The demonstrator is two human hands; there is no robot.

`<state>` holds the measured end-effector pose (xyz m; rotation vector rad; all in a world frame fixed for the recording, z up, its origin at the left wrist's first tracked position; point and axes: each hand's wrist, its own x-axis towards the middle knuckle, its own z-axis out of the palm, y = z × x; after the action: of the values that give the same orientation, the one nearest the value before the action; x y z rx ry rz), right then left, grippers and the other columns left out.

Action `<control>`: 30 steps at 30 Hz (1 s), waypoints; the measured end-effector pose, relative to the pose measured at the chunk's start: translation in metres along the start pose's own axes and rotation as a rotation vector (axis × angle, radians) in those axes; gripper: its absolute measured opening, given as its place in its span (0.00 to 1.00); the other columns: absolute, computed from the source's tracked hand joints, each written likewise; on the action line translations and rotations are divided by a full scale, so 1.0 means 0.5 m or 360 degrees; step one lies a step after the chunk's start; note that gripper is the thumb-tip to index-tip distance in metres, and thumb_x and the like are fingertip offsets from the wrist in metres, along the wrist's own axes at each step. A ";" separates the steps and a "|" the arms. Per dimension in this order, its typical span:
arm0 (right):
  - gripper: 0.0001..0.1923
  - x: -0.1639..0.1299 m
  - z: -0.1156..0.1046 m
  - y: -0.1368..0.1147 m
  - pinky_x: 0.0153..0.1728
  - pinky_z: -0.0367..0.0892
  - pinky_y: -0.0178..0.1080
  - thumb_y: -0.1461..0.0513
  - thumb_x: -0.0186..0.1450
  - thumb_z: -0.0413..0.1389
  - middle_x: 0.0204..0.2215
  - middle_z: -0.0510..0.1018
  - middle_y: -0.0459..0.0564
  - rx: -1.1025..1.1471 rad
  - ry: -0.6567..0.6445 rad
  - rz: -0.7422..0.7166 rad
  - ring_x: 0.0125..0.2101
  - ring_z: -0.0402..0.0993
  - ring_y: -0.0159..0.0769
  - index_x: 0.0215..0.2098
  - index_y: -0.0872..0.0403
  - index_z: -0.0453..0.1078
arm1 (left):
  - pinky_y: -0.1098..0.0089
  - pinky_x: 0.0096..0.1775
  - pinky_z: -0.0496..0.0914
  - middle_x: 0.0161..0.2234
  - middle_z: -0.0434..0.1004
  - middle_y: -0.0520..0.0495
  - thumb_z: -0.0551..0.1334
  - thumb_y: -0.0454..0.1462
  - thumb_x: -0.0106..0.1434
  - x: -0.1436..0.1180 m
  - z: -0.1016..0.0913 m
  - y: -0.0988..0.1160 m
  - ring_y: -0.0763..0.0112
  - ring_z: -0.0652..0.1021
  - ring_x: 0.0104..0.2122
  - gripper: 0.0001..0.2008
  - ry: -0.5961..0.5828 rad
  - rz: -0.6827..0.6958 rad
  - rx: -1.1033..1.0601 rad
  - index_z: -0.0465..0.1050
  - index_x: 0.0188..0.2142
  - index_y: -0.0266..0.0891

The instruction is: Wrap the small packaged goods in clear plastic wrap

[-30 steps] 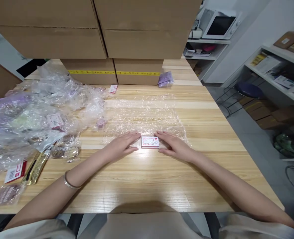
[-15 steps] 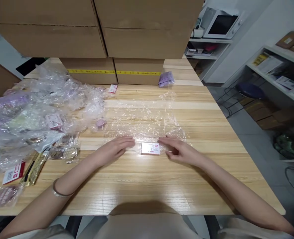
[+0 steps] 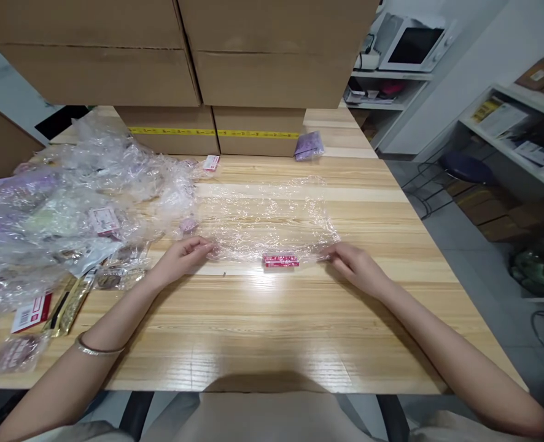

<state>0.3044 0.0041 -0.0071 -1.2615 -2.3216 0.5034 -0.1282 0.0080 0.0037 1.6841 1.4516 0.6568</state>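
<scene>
Left hand: our left hand pinches the clear plastic sheet at its 7 o'clock corner.
Right hand: our right hand pinches the 5 o'clock corner.
Red-edged packet: on the surface, between both hands.

A sheet of clear plastic wrap lies spread on a wooden table. The left hand pinches the sheet's near left corner and the right hand pinches its near right corner. Between the hands, at the near edge of the sheet, a small red and white box stands on its long side. To the left lies a heap of crumpled plastic bags with small packets near it. Cardboard boxes are stacked at the far edge, with a small purple packet just right of them. Shelves stand at the far right.
</scene>
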 end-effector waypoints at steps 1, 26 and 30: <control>0.10 0.010 0.002 0.000 0.38 0.73 0.42 0.66 0.66 0.48 0.36 0.82 0.51 -0.0021 0.0004 0.0141 0.36 0.80 0.41 0.40 0.53 0.71 | 0.67 0.39 0.73 0.34 0.83 0.45 0.60 0.57 0.62 0.003 0.008 0.004 0.63 0.80 0.35 0.24 0.0081 -0.0043 0.0001 0.77 0.36 0.38; 0.18 0.034 -0.010 0.037 0.55 0.71 0.50 0.64 0.69 0.49 0.52 0.80 0.52 -0.0380 -0.0107 -0.0379 0.52 0.77 0.43 0.53 0.50 0.74 | 0.54 0.66 0.56 0.63 0.67 0.49 0.53 0.38 0.67 0.049 -0.034 -0.004 0.61 0.64 0.65 0.23 -0.0444 0.0606 0.0798 0.69 0.61 0.46; 0.13 0.035 -0.020 0.047 0.37 0.74 0.43 0.63 0.66 0.47 0.33 0.83 0.51 -0.0229 0.0055 -0.0089 0.34 0.80 0.41 0.35 0.51 0.75 | 0.56 0.59 0.66 0.57 0.76 0.46 0.57 0.53 0.66 0.046 -0.067 -0.025 0.57 0.75 0.57 0.21 -0.0326 0.0237 0.0278 0.79 0.49 0.44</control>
<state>0.3176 0.0323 -0.0070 -1.2548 -2.3927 0.2984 -0.1573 0.0385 0.0092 1.9483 1.2774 0.4308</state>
